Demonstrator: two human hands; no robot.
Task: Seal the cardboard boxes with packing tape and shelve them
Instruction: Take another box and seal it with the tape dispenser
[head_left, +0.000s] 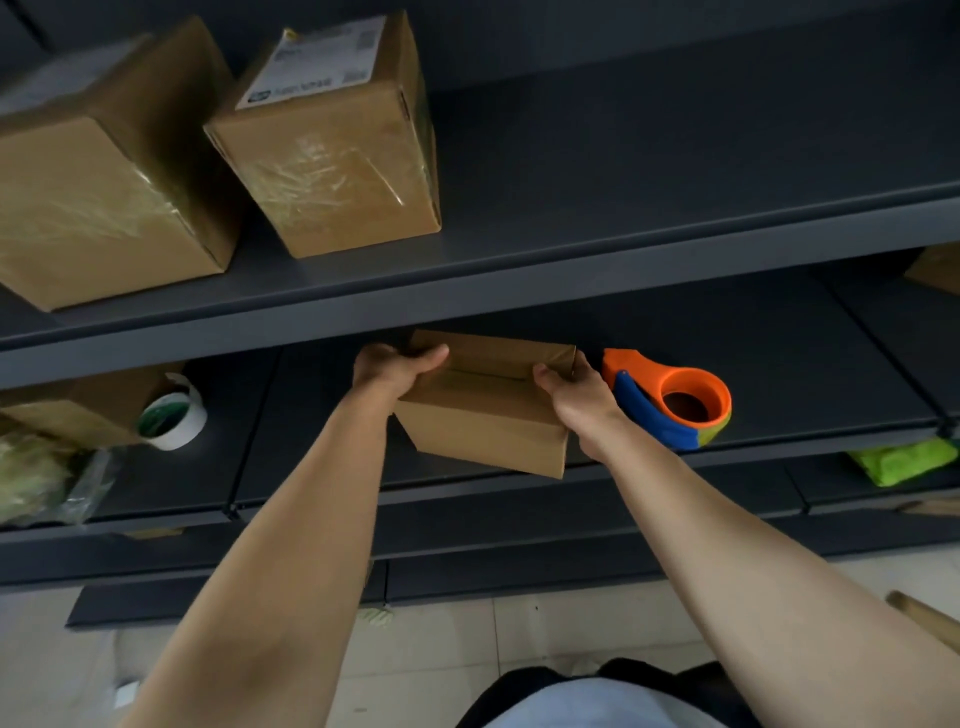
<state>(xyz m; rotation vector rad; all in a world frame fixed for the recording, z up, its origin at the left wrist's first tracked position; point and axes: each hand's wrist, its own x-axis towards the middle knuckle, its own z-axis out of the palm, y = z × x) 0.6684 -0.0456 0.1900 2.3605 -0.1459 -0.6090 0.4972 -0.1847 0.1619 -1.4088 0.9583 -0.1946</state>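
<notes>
Two hands grip one small box (483, 410) on the middle shelf (779, 364), one at each end. The left hand (392, 371) curls over the far left corner, its fingers (428, 358) pressed onto the top flap. The right hand (576, 392) clamps the right end, thumb on the top by the seam, the other fingers wrapped out of sight behind the box.

The box sits partly over the shelf's front lip, its top flaps closed but with no tape that I can make out. A tape gun (675, 402) lies just right of the right fingers, nearly touching that wrist. A tape roll (174, 418) stands well left of the left fingers. Two sealed boxes (332, 140) rest on the shelf above both hands.

To do this step well, I judge, keep both flaps squeezed flat and meeting along the seam, and square the box fully onto the shelf before one hand lets go to reach for the gun.

The box's far side and underside are hidden. Cardboard at the far right and far left is cut off or shadowed. The label print above is unreadable.
</notes>
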